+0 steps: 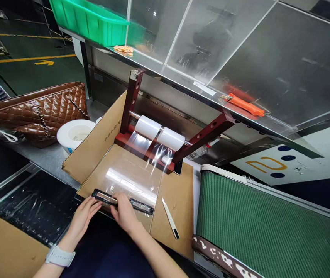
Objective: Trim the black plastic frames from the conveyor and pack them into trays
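A long black part (123, 201) lies across the near edge of a flattened cardboard sheet (176, 189), on a strip of clear film (130, 175). The film runs down from two white rolls (159, 133) on a dark red stand (211, 129). My left hand (84, 214) touches the part's left end with its fingers curled. My right hand (125, 213) presses on the middle of the part, fingers bent over it. A white watch sits on my left wrist.
A white knife (170, 217) lies on the cardboard to the right of my hands. A green conveyor belt (263, 227) runs at the right. A brown quilted bag (41, 112) and a white tape roll (75, 135) stand at the left. A green bin (89, 19) and an orange cutter (244, 104) rest on the shelf above.
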Available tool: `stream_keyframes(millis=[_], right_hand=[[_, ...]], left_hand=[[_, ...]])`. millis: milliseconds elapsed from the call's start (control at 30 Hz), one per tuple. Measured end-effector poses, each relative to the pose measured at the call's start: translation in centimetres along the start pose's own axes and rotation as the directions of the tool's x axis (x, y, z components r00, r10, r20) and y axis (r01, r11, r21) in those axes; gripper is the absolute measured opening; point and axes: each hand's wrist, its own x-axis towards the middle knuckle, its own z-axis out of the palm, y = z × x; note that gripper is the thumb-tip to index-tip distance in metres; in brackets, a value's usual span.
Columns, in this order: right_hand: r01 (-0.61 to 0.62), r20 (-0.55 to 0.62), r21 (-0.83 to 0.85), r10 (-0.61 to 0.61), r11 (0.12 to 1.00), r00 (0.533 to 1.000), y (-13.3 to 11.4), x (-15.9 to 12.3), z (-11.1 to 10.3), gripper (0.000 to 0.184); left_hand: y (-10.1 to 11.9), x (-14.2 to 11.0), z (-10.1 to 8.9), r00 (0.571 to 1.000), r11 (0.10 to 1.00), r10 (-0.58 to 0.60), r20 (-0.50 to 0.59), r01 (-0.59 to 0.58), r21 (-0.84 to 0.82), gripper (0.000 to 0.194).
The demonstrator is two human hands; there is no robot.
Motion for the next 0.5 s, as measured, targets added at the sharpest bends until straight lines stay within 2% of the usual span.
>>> stream_keyframes(millis=[200, 333, 500], right_hand=[[0.041, -0.012, 0.010, -0.041, 0.999, 0.999, -0.3, -0.4, 0.1, 0.036], [0.010, -0.019, 0.020, -0.009, 1.000, 1.000, -0.4, -0.4, 0.3, 0.038], [-0.025, -0.055, -0.058, 0.022, 0.998, 0.998, -0.3, 0.3, 1.1, 0.037]], left_hand=[[0.2, -0.3, -0.1, 1.000, 1.000, -0.004, -0.020, 0.004, -0.013, 0.018], [0.5, -0.4, 0.0, 1.000, 1.000, -0.002, -0.001, 0.002, -0.007, 0.017], [0.5, -0.8, 0.4, 1.000, 1.000, 0.011, 0.012, -0.011, -0.015, 0.017]])
